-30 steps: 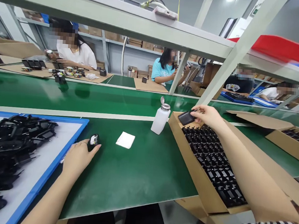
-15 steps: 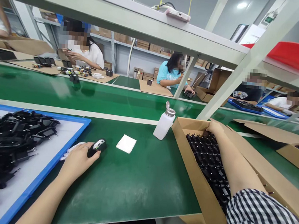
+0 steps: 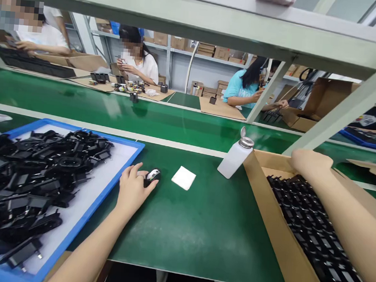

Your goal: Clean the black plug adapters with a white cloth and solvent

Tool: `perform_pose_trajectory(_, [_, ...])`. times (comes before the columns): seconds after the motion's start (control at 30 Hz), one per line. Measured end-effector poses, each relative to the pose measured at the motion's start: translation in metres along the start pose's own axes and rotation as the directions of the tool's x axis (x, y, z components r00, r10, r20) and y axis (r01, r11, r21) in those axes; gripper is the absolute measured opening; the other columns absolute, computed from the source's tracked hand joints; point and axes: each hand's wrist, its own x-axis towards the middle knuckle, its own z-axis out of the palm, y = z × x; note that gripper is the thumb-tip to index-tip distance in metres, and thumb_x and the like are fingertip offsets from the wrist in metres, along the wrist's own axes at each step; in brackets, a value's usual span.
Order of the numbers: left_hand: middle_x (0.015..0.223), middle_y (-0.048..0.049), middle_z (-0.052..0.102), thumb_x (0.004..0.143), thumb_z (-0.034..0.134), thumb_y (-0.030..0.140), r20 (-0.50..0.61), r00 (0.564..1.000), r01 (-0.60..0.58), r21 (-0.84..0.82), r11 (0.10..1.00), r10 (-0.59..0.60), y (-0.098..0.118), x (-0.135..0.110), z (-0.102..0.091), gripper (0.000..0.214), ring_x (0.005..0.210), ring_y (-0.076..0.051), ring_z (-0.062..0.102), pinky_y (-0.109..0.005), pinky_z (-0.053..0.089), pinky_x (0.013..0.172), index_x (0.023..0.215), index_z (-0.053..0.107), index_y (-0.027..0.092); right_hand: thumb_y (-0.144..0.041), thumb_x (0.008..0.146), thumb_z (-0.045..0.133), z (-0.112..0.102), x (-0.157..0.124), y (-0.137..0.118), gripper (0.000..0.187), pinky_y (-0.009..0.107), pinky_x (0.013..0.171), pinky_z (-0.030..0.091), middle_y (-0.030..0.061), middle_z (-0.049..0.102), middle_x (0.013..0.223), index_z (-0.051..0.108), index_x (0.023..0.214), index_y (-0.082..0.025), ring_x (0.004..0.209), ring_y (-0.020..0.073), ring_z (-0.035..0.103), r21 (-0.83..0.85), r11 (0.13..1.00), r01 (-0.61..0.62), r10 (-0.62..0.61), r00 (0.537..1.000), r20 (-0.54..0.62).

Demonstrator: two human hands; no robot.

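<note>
My left hand is on the green table beside the blue-rimmed tray. Its thumb and a finger are around a small black part with a white face, while the other fingers are loosely spread. Over the far end of a cardboard box, my right hand bends down; its fingers are hidden behind the wrist. Rows of glossy black adapters fill that box below my forearm. A square white pad lies to the right of the left hand.
A white pump bottle with its lid up stands by the box. At left, the blue-rimmed tray holds a heap of black plug adapters. A metal shelf beam crosses above. Several people sit at work across the green belt.
The view has swung left, showing more of the tray. My left hand has shifted slightly toward the white pad with the small part. The white cloth beside it is out of sight. My right hand stays at the box.
</note>
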Motion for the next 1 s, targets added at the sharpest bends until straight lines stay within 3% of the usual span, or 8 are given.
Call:
perform_pose_trajectory(0.07, [0.11, -0.0105, 0.04, 0.067, 0.048, 0.04, -0.023, 0.999, -0.04, -0.01, 0.999, 0.039, 0.002, 0.0, -0.003, 0.031, 0.103, -0.029, 0.029, -0.042, 0.025, 0.087, 0.079, 0.057, 0.013, -0.028, 0.065, 0.061, -0.008, -0.031, -0.035, 0.03, 0.038, 0.056, 0.038, 0.013, 0.051, 0.053, 0.05, 0.042, -0.012, 0.062, 0.0284, 0.051, -0.012, 0.992, 0.126, -0.121, 0.975, 0.188])
perform_pose_trajectory(0.17, [0.109, -0.009, 0.041, 0.066, 0.05, 0.037, -0.019, 0.994, -0.107, -0.078, 0.991, 0.106, 0.007, -0.007, -0.011, 0.027, 0.102, -0.027, 0.031, -0.039, 0.026, 0.088, 0.078, 0.057, 0.014, -0.031, 0.076, 0.046, -0.001, -0.074, -0.093, 0.024, 0.025, 0.049, 0.039, 0.0042, 0.055, 0.063, 0.058, 0.06, -0.017, 0.057, 0.0181, 0.052, 0.208, 0.757, 0.619, -0.624, 0.591, 0.511])
perform_pose_trajectory(0.2, [0.107, -0.0085, 0.043, 0.065, 0.051, 0.037, -0.006, 0.994, -0.112, -0.116, 0.987, 0.112, 0.009, -0.012, -0.014, 0.027, 0.101, -0.026, 0.033, -0.038, 0.028, 0.087, 0.078, 0.057, 0.014, -0.029, 0.076, 0.045, 0.007, -0.083, -0.112, 0.021, 0.024, 0.048, 0.038, 0.0039, 0.055, 0.066, 0.058, 0.063, -0.018, 0.059, 0.0182, 0.052, 0.213, 0.701, 0.68, -0.68, 0.548, 0.487])
perform_pose_trajectory(0.33, [0.095, -0.0046, 0.05, 0.066, 0.05, 0.035, 0.135, 0.987, -0.043, -0.325, 0.945, 0.091, 0.018, -0.038, -0.022, 0.025, 0.089, -0.02, 0.042, -0.032, 0.035, 0.081, 0.084, 0.055, 0.017, -0.025, 0.073, 0.049, 0.056, -0.091, -0.172, 0.014, 0.025, 0.049, 0.038, 0.0074, 0.054, 0.082, 0.056, 0.079, -0.015, 0.072, 0.023, 0.051, 0.171, 0.727, 0.665, -0.658, 0.605, 0.448])
perform_pose_trajectory(0.47, [0.094, -0.0014, 0.052, 0.069, 0.047, 0.032, 0.295, 0.954, 0.106, -0.517, 0.85, 0.061, 0.02, -0.056, -0.019, 0.025, 0.088, -0.017, 0.045, -0.029, 0.037, 0.078, 0.09, 0.051, 0.021, -0.026, 0.063, 0.063, 0.091, -0.081, -0.196, 0.017, 0.023, 0.046, 0.037, 0.0074, 0.055, 0.073, 0.056, 0.069, -0.012, 0.065, 0.0213, 0.052, 0.235, 0.745, 0.625, -0.638, 0.564, 0.525])
perform_pose_trajectory(0.57, [0.096, -0.0014, 0.052, 0.068, 0.049, 0.031, 0.322, 0.946, 0.18, -0.569, 0.802, 0.017, 0.019, -0.059, -0.017, 0.027, 0.091, -0.017, 0.044, -0.029, 0.036, 0.08, 0.093, 0.05, 0.021, -0.018, 0.062, 0.063, 0.096, -0.079, -0.197, 0.011, 0.02, 0.047, 0.038, 0.0047, 0.055, 0.065, 0.054, 0.061, -0.012, 0.06, 0.0183, 0.052, 0.281, 0.759, 0.588, -0.631, 0.554, 0.543])
perform_pose_trajectory(0.73, [0.092, -0.002, 0.053, 0.066, 0.051, 0.032, 0.339, 0.941, 0.219, -0.565, 0.796, -0.019, 0.021, -0.057, -0.019, 0.027, 0.09, -0.017, 0.044, -0.029, 0.036, 0.079, 0.09, 0.053, 0.02, -0.01, 0.07, 0.049, 0.087, -0.099, -0.192, 0.014, 0.022, 0.058, 0.039, 0.006, 0.054, 0.08, 0.051, 0.083, -0.01, 0.073, 0.0184, 0.051, 0.331, 0.767, 0.55, -0.642, 0.669, 0.376])
perform_pose_trajectory(1.0, [0.084, -0.0046, 0.051, 0.067, 0.05, 0.035, 0.367, 0.93, 0.237, -0.557, 0.796, -0.02, 0.02, -0.058, -0.017, 0.03, 0.085, -0.017, 0.045, -0.029, 0.038, 0.075, 0.093, 0.052, 0.02, -0.012, 0.072, 0.039, 0.099, -0.167, -0.178, 0.028, 0.024, 0.075, 0.038, -0.0003, 0.053, 0.092, 0.05, 0.097, -0.017, 0.082, 0.0143, 0.049, 0.918, 0.248, 0.308, -0.872, 0.484, 0.074])
